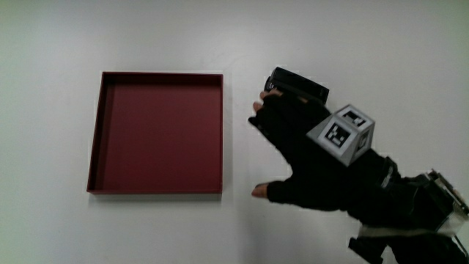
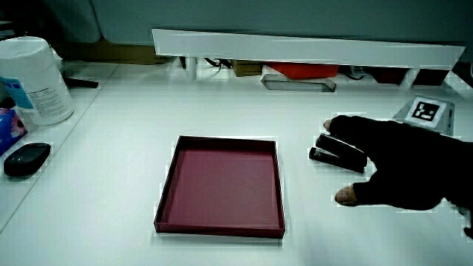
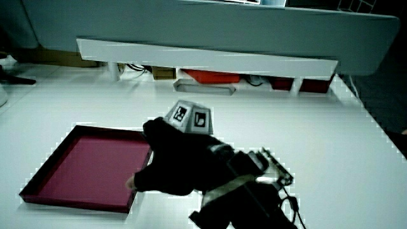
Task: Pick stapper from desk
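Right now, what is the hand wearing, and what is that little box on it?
The hand wears a black glove that leaves the fingertips bare. On its back sits a small grey cube with white faces printed with black square patterns. The forearm carries a black band, a pale strap and a small metal-looking part near the wrist.

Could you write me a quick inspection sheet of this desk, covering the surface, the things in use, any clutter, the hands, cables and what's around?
Surface: white table, bare around the tray.
Job's things: black stapler lying on the table beside the tray, partly under the hand; not lifted.
Tray: red tray, holding nothing.
Clutter: white canister and black mouse at the table's edge in a side view.
Hands: gloved hand over the stapler, fingers on it, thumb spread; marker cube on its back.
Cables: nothing seen on the table.
Surroundings: low white partition, with a red object under it.
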A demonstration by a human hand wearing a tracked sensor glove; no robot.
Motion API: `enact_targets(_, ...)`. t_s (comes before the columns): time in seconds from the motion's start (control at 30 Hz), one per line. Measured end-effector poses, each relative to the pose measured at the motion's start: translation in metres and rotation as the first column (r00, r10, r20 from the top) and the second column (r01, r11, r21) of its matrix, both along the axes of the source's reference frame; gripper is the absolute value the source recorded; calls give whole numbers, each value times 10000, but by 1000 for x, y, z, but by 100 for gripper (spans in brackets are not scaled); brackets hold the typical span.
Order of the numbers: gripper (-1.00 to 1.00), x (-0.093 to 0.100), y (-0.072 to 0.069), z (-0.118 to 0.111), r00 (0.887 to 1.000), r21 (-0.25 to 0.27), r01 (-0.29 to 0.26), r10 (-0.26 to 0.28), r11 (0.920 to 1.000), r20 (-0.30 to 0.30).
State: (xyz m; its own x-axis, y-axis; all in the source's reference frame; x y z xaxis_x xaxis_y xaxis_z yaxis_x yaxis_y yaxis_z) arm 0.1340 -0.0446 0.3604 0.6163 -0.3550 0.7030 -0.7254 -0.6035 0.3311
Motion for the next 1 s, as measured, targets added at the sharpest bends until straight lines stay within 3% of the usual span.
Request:
enact_targets(0.03, 0, 2, -4, 2, 9994, -543, -337, 339, 9980, 16)
enact_targets(0.07, 0, 4, -7, 1, 9975, -693, -634, 611, 9956, -345)
enact_targets(0.1, 0, 6, -11, 4, 9962, -862, -832, 807, 9928, -313)
enact_targets(0.17, 0, 13, -19, 9, 9815, -341, -1589, 1541, 9867, -1140)
enact_targets(0.23, 0, 18, -27, 17, 9729, -226, -1969, 1924, 9802, -1281)
enact_targets(0.27, 0, 17, -30, 12, 9762, -525, -2006, 1951, 9783, -944)
enact_targets(0.3, 0, 17, -33, 11, 9751, -604, -2054, 1990, 9768, -976)
enact_targets(0.37, 0, 27, -43, 30, 9630, -432, -2316, 2228, 9719, -1517)
enact_targets(0.4, 0, 24, -44, 21, 9620, -523, -2461, 2374, 9678, -1346)
enact_targets(0.43, 0, 29, -49, 32, 9587, -662, -2532, 2412, 9651, -1507)
enact_targets(0.57, 0, 35, -58, 43, 9464, -1043, -2979, 2793, 9489, -1622)
enact_targets(0.63, 0, 38, -62, 50, 9446, -1216, -3054, 2844, 9444, -1636)
enact_targets(0.8, 0, 49, -72, 73, 9256, -1551, -3567, 3259, 9213, -1928)
enact_targets(0.83, 0, 53, -74, 79, 9170, -1613, -3769, 3428, 9121, -2040)
enact_targets(0.97, 0, 59, -78, 96, 9060, -1866, -3972, 3516, 8986, -2356)
enact_targets(1.0, 0, 61, -79, 99, 9006, -1908, -4111, 3647, 8914, -2366)
